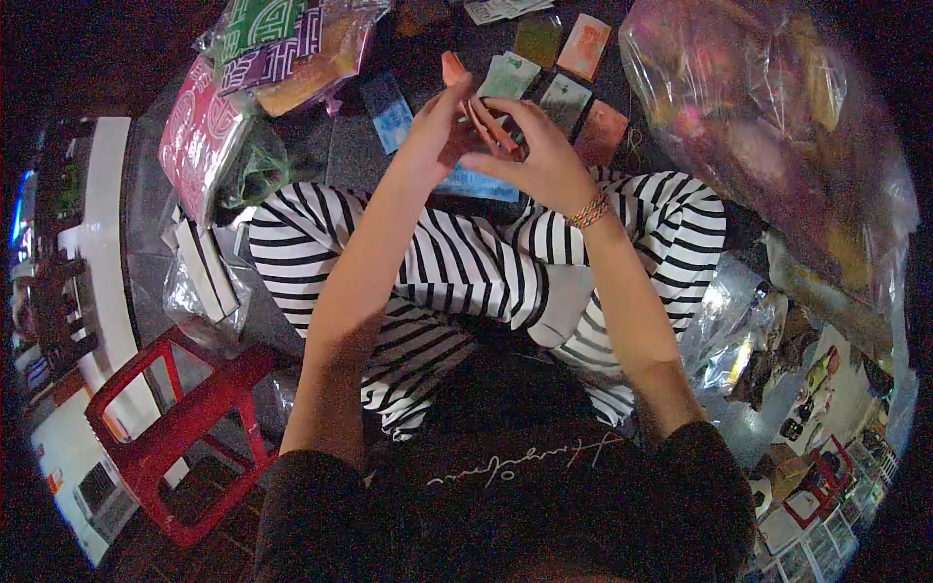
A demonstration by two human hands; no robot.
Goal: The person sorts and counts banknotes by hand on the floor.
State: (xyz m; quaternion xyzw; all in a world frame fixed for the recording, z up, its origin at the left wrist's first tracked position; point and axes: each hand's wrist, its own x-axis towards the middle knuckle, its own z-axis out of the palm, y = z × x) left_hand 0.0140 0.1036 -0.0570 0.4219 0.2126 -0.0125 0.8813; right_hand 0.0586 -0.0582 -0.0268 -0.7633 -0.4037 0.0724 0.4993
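Above my crossed legs in striped trousers, my left hand (442, 131) and my right hand (533, 155) both grip a small stack of orange-red paper slips (494, 128). The fingers of both hands bend round the stack, which is tilted between them. A blue slip (476, 185) lies just below the hands, partly covered by them. On the dark floor beyond are another blue slip (389, 112), a pale green pile (508, 78), a grey-green one (566, 102), an olive one (537, 41) and orange ones (584, 47).
Patterned packets in clear plastic (199, 131) lie at the upper left. A large plastic-wrapped bundle (758, 117) fills the upper right. A red stool (180, 428) lies at the lower left, and clear plastic (729, 321) lies beside my right knee.
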